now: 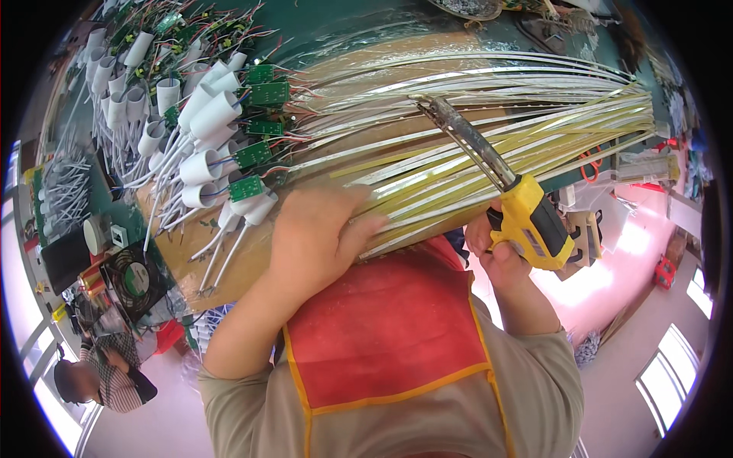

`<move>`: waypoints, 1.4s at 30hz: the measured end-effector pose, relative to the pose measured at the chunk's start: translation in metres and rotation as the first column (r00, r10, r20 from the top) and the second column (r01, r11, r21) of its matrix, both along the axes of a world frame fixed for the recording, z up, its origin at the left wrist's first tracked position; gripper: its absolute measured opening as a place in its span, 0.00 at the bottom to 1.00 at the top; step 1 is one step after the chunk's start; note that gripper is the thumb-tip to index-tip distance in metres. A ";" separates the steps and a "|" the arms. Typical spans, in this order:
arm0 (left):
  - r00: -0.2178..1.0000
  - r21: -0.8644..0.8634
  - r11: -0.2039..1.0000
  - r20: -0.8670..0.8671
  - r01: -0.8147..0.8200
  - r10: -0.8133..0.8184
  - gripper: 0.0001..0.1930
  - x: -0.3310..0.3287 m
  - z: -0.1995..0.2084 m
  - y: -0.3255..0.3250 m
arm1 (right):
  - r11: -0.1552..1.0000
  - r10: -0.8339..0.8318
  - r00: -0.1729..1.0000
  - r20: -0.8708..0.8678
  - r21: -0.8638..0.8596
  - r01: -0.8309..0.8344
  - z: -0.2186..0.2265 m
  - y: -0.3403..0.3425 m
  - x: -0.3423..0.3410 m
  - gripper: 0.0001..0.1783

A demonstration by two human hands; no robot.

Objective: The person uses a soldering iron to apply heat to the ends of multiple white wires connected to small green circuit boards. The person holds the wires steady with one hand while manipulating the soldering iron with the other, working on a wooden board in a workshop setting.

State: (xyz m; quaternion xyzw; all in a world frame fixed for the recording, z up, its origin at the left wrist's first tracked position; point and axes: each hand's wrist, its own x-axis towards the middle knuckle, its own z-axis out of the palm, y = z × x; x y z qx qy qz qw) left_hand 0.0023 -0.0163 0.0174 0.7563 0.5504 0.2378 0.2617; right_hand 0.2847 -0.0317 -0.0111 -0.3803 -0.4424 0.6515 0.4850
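My left hand lies over the near ends of a bundle of long thin white and yellow strips. Its fingers and thumb point right, apart, and the fingers are slightly blurred. At the near right edge of the strips, my right hand is closed on a yellow and black caulking gun. The gun's long grey barrel points up and left above the strips; part of my grip is hidden behind its body. Small green circuit boards with thin wires sit at the strips' left ends, next to white plastic tubes.
More white tubes with cables crowd the far left. A black fan stands at the left table edge. Brown cardboard lies beneath the strips. Red-handled scissors rest at right. Another person is at lower left.
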 end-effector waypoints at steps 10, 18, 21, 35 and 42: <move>0.981 0.082 0.991 -0.173 0.104 -0.089 0.22 0.012 0.005 0.004 | 0.999 0.044 0.998 -0.035 0.023 -0.043 -0.005 0.001 0.002 0.37; 0.992 0.143 0.983 -0.034 -0.119 0.125 0.15 0.005 -0.010 0.000 | 0.999 0.050 0.998 -0.045 0.009 -0.049 -0.007 0.000 0.002 0.38; 0.994 0.134 0.989 -0.070 -0.069 0.079 0.12 0.009 -0.001 0.005 | 0.999 0.048 0.998 -0.046 0.014 -0.047 -0.008 -0.001 0.001 0.38; 0.988 0.098 0.995 -0.154 -0.004 0.019 0.07 0.008 -0.005 0.006 | 0.999 0.043 0.999 -0.015 -0.009 -0.043 -0.004 -0.003 0.000 0.39; 0.950 0.410 0.902 -0.312 0.133 0.001 0.18 -0.011 0.000 -0.002 | 0.998 0.048 0.999 -0.012 0.030 -0.047 -0.004 -0.002 0.001 0.38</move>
